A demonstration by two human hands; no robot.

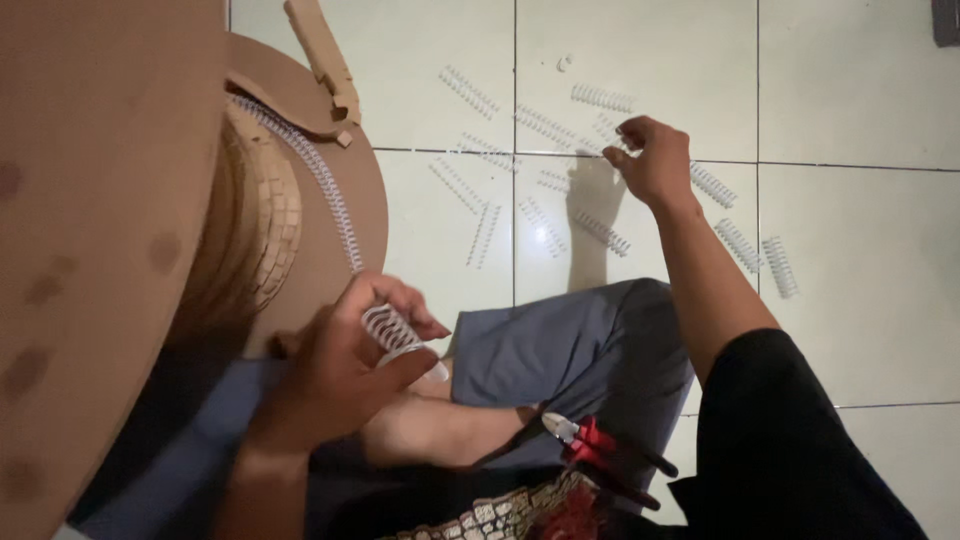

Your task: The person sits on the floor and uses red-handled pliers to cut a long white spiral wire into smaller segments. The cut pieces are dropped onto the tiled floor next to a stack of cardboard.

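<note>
The left hand (335, 375) is closed around a white coil (392, 333), pinched between thumb and fingers against the edge of a cardboard disc (340, 200). The right hand (652, 158), fingers curled, touches one of the loose coils (600, 232) scattered on the floor (860, 90) (tiled, pale). Red pliers (590, 440) lie on the lap below.

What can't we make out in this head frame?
- Brown cardboard piece: cut off by the left and top edges, full shape unknown.
- Right hand: fingertips among the white coil strips; whether it grips one is too small to tell.
- Left hand: fingers cover most of the white coil, its length is hidden.
- Red-handled pliers: handles lost in dark clothing.
</note>
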